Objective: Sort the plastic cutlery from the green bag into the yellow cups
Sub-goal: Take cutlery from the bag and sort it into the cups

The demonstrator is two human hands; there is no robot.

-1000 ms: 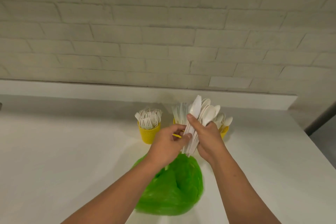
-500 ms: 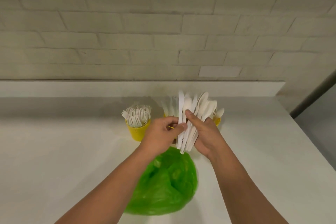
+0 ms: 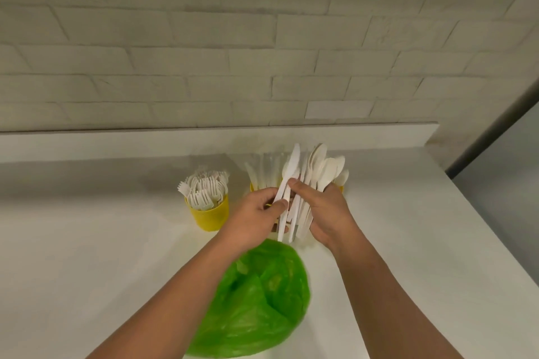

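My right hand (image 3: 326, 213) grips a fanned bundle of white plastic cutlery (image 3: 313, 181), mostly spoons and knives, held upright above the counter. My left hand (image 3: 256, 213) pinches one white knife (image 3: 288, 178) at the left edge of that bundle. The crumpled green bag (image 3: 256, 300) lies on the counter below my hands. A yellow cup (image 3: 210, 214) full of forks stands to the left. A second yellow cup (image 3: 253, 186) holding knives and a third yellow cup (image 3: 339, 187) holding spoons are mostly hidden behind my hands.
The white counter (image 3: 87, 256) ends at a raised ledge (image 3: 116, 143) under a pale brick wall. Its right edge (image 3: 495, 242) drops off to a grey floor.
My left hand has drawn one knife leftward out of the bundle; it now leans apart from the rest. The camera has shifted slightly.
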